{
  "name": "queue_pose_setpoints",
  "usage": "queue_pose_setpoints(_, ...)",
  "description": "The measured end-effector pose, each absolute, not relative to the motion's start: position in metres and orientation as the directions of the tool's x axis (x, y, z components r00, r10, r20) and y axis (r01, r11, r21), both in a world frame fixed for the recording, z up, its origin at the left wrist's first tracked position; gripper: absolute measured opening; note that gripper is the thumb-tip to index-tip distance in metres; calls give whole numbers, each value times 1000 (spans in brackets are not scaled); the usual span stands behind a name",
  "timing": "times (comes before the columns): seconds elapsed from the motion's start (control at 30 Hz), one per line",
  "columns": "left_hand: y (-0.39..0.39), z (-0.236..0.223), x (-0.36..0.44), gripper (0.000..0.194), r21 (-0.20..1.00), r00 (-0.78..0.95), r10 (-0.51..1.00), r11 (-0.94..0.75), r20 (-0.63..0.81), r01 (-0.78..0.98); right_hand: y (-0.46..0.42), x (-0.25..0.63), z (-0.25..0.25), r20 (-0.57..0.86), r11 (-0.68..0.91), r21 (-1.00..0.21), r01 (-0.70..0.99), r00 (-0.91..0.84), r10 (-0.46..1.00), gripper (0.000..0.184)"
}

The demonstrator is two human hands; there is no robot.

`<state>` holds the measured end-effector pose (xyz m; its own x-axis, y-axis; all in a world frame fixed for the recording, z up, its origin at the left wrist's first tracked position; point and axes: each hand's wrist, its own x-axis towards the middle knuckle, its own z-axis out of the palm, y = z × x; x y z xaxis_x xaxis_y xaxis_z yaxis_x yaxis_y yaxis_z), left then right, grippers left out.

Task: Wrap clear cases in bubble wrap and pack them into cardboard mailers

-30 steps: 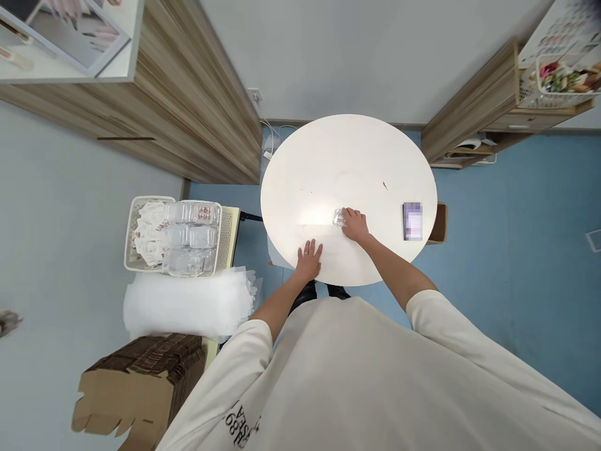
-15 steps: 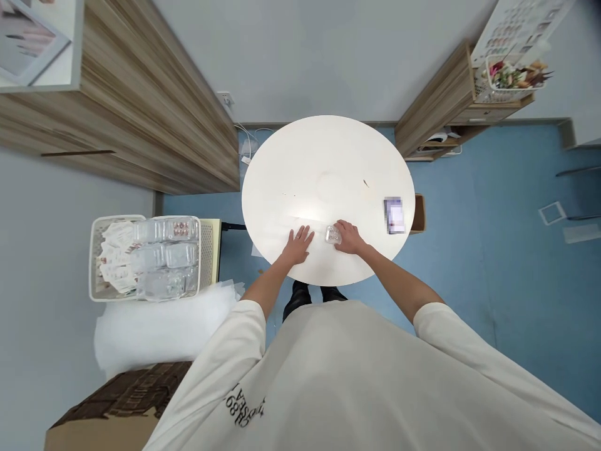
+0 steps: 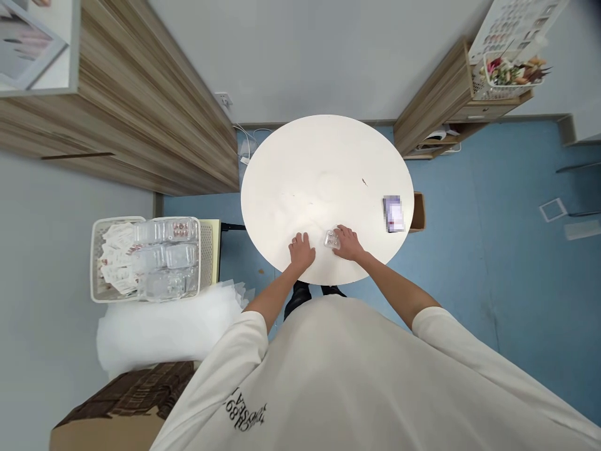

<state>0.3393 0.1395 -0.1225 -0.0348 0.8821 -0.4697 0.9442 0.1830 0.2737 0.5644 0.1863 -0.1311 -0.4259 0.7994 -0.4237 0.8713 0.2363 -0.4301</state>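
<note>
My right hand [image 3: 348, 243] grips a small clear plastic case [image 3: 332, 238] from its right side, low over the white oval-looking table [image 3: 323, 144]. Small round shapes show inside the case; I cannot make out what they are. Left of it, my left hand [image 3: 302, 252] rests palm down on the tabletop, fingers bent and a little apart, with a ring on one. A faint pale edge runs between the hands, perhaps a thin white sheet, too indistinct to tell.
A blurred-out purple and white item [image 3: 393, 213] lies at the table's right. To the left stands a white basket [image 3: 199, 263] of clear plastic cases and papers, beside a pile of white translucent sheets [image 3: 169, 335]. A brown carton [image 3: 107, 432] sits below. Wooden cabinets [image 3: 188, 113] flank the table.
My left hand has drawn slightly right and nearer to me, its outspread fingers now bent. The right hand stays on the case, which has shifted slightly.
</note>
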Motion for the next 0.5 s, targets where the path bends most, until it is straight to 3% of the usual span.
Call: queue_pose_setpoints(0.5,193,-153,345,111,344,351,796,-192,-493,919,166,589,-128,-430,116,-402,908,-299,852,82)
